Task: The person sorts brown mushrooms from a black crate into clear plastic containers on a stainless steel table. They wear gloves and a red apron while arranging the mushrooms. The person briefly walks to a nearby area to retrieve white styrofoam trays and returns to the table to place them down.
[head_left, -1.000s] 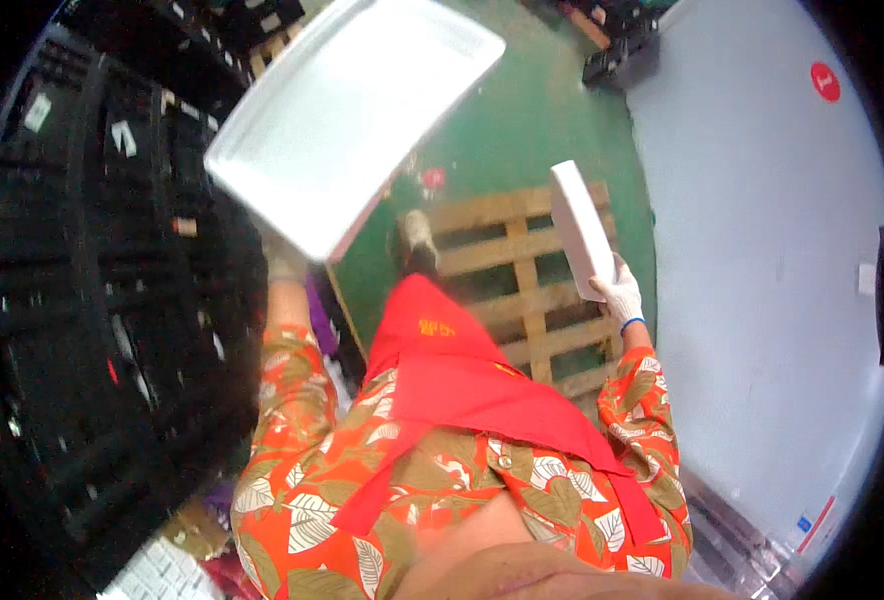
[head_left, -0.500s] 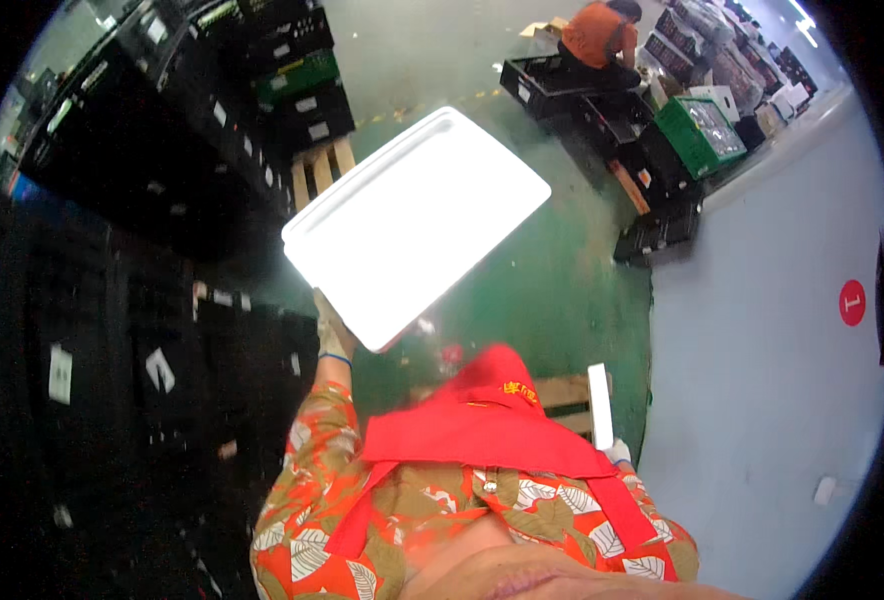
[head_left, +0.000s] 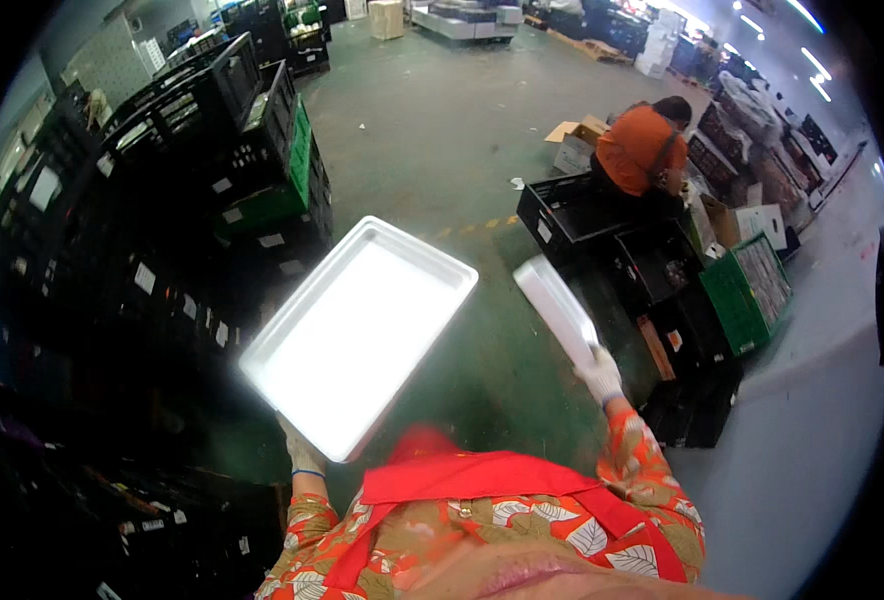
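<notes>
A wide white plastic tray with a raised rim is held out in front of me on the left. My left hand, in a pale knitted glove, grips its near left corner; the tray hides most of the fingers. On the right, my gloved right hand is closed around the near end of a second white tray. That one is seen nearly edge-on and slants away to the far left. The two trays are apart, both above the green floor.
Tall stacks of black crates, with a green crate among them, line the left. Ahead to the right, a person in orange sits beside black crates and a green crate. A pale wall runs along the right.
My right hand has come up and forward from beside my body with its tray. The left tray sits lower and further left in view. The seated person and crates appear nearer.
</notes>
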`<state>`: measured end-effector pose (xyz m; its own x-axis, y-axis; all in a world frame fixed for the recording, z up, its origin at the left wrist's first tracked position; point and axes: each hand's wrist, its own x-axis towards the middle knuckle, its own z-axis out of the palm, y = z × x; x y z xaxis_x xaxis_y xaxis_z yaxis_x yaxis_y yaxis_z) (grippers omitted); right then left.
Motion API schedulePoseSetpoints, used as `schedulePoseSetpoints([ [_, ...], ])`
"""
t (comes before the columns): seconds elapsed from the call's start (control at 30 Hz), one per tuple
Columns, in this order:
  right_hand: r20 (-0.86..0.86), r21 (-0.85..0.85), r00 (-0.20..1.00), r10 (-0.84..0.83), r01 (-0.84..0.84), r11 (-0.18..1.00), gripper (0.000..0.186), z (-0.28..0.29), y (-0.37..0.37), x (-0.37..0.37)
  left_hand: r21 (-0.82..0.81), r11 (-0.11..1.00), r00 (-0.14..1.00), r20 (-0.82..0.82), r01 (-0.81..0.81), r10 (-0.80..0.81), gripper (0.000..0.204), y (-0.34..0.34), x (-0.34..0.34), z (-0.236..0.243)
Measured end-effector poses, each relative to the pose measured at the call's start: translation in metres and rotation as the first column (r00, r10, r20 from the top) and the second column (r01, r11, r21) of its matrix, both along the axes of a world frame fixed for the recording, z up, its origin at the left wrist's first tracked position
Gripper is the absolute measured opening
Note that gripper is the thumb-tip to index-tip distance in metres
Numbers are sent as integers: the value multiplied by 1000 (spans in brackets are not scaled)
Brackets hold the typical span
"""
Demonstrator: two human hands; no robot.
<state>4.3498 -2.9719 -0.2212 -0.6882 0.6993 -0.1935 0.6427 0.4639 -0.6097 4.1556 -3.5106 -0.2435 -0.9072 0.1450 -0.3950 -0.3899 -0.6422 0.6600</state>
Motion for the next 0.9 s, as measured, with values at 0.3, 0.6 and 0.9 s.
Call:
schedulePoseSetpoints([
  [0.3, -98, 190, 994, 50, -31, 981, 70, 28, 183, -319, -118, 993, 996, 92, 28, -17, 78, 182, -256, -6],
  [0.6, -100, -8, 967, -236, 236, 972, 70, 23, 288, -451, -900, 422, 912, -258, -107, -318, 71, 376, -569, 3],
  [0.9, -121, 79, 991, 48, -38, 996, 62, 45, 447, -816, -767, 602, 898, -403, -224, -179, 67, 468, -812, -49],
])
